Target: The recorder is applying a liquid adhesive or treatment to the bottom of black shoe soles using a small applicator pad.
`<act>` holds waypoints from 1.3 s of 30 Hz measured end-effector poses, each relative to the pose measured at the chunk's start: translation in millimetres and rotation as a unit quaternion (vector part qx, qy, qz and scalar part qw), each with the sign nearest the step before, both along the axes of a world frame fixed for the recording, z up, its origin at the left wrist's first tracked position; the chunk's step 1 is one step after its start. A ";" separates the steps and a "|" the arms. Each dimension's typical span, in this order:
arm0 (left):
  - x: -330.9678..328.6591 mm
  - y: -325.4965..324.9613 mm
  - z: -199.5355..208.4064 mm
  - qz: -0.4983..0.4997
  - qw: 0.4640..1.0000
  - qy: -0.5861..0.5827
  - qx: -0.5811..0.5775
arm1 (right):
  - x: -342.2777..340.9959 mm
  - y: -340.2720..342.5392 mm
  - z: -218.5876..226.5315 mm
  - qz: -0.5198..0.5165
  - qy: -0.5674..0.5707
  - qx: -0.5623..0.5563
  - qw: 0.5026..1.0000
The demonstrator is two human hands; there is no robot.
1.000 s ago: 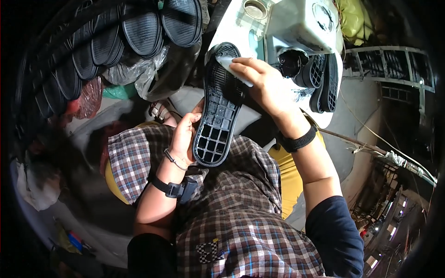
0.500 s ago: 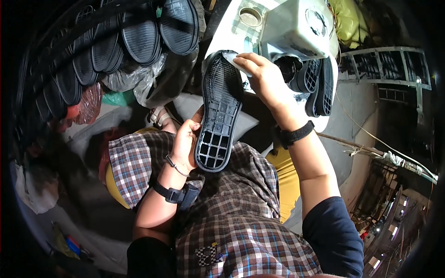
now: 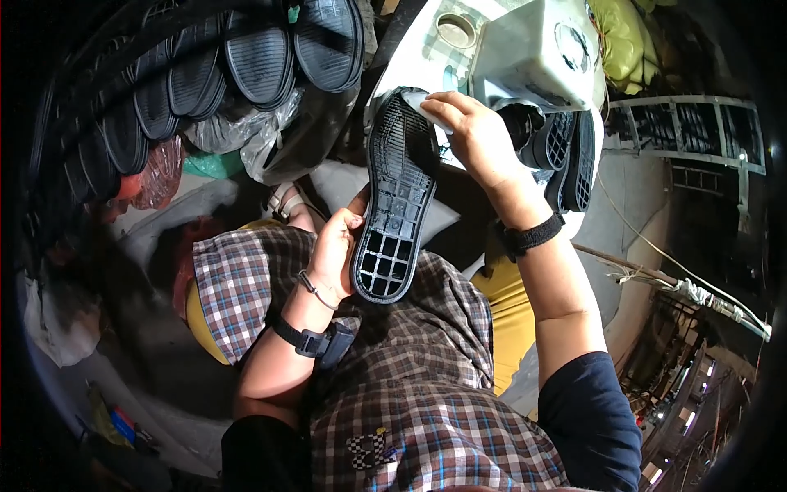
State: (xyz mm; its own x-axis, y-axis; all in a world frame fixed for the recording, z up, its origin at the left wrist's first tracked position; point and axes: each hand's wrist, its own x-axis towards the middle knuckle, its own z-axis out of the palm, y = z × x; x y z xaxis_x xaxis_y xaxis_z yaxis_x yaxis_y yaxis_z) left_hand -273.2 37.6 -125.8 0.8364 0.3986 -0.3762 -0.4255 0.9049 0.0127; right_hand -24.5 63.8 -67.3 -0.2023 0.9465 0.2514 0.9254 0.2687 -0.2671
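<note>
A black shoe sole stands nearly upright over my lap, with fine ridges on its upper part and an open grid at its lower end. My left hand grips its left edge near the grid, thumb on the face and the other fingers mostly hidden. My right hand is closed on a small whitish flat piece, pressing it against the sole's top right rim. Whether that piece is cloth or plastic I cannot tell.
Black soles hang in a row at upper left, above plastic bags. Ahead, a white table bears a white box-shaped container, a round tin and more black soles. A pole with cord lies right.
The sole and both hands appear slightly farther right, as does much of the background. My right hand keeps the whitish piece at the sole's top rim; my left grip looks the same.
</note>
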 end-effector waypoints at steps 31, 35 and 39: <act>0.7 -4.4 25.7 -0.011 0.999 -0.018 0.035 | 26.3 -89.7 32.0 -0.357 0.223 0.117 0.899; 0.5 3.8 40.8 0.063 0.992 -0.036 0.106 | 31.6 -93.1 37.9 -0.333 0.119 0.105 0.929; 14.2 38.6 53.7 0.100 0.980 -0.051 0.165 | 41.2 -85.7 29.5 -0.303 0.073 0.077 0.947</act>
